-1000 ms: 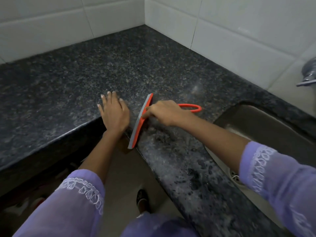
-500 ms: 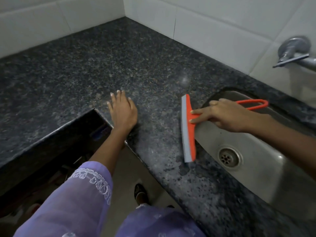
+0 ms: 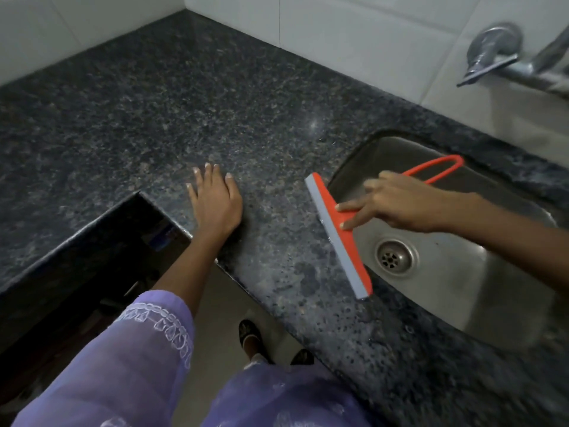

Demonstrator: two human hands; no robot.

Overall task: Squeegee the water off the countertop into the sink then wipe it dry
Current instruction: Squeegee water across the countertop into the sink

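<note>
Gripping orange squeegee [image 3: 338, 238], right hand [image 3: 397, 204]; speckled granite countertop [image 3: 184, 103].

The countertop [image 3: 129, 112] lies bare from its back corner to its front edge, so a hand could sweep there freely. The left hand [image 3: 215, 201] rests flat at the inner front corner, blocking that spot. Along the sink [image 3: 462, 291] rim's left edge, the squeegee [image 3: 338, 238] spans the strip, with the right hand [image 3: 397, 204] over the basin. The tap [image 3: 505, 60] juts from the wall over the sink's back rim.
</note>
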